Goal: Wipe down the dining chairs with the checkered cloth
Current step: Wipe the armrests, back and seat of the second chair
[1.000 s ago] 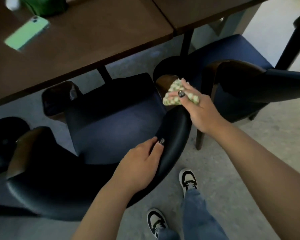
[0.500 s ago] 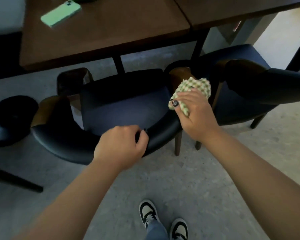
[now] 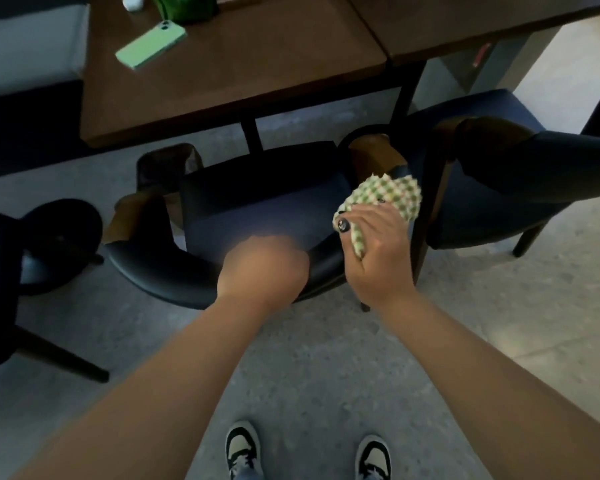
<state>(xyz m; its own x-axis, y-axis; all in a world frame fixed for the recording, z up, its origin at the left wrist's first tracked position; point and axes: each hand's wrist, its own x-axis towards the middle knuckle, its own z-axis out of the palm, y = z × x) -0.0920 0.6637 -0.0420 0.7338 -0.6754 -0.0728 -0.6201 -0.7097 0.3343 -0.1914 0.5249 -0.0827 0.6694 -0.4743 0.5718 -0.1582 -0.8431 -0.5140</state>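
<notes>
Centrally: chair (image 3: 174, 268), curved glossy black backrest, matte blue seat. Right hand (image 3: 378, 251) grips bunched checkered cloth (image 3: 392, 194) at backrest end. Left hand (image 3: 264, 268) curled over backrest, blurred.

Probably café: abutting tables (image 3: 222, 81), chairs (image 3: 257, 202)

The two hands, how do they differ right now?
The right hand grips the checkered cloth against the chair's right armrest; the left hand holds no cloth and sits on the chair's curved backrest. The right hand is sharp, its dark-painted thumbnail showing; the left hand is motion-blurred, its fingers curled out of sight. Both touch the same chair.
</notes>
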